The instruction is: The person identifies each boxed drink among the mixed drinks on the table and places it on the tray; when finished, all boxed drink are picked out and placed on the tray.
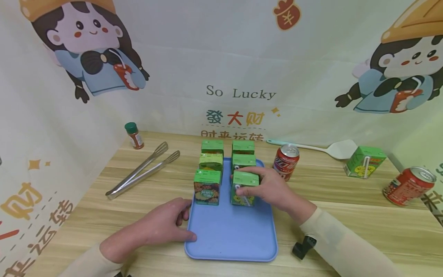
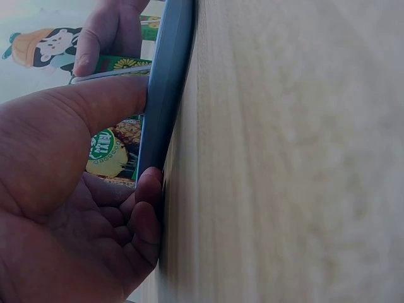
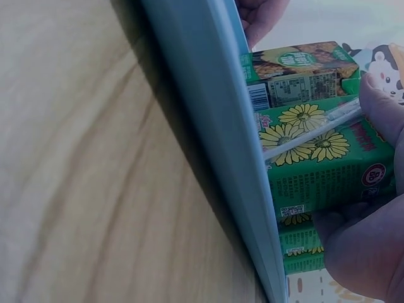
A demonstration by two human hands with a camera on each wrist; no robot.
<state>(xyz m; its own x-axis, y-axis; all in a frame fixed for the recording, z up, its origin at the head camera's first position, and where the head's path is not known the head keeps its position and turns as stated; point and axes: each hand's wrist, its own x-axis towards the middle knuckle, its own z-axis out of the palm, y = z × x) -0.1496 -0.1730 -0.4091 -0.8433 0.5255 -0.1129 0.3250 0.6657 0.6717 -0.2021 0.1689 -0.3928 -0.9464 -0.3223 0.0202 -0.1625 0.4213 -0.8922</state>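
A blue tray lies on the table with green drink cartons in two columns on its far part. At the tray's left edge, my left hand has its thumb on the rim and curled fingers against the outer side. My right hand grips the nearest right-column carton, which shows yellow flowers and a straw; thumb in front, fingers behind. This carton stands upright over the tray surface. Across from it is a carton with a pineapple picture. Further cartons stand behind both.
Left of the tray lie metal tongs, with a green-capped spice bottle beyond. A red can stands close to the tray's right side. Farther right are a white spatula, another flower carton and a second red can.
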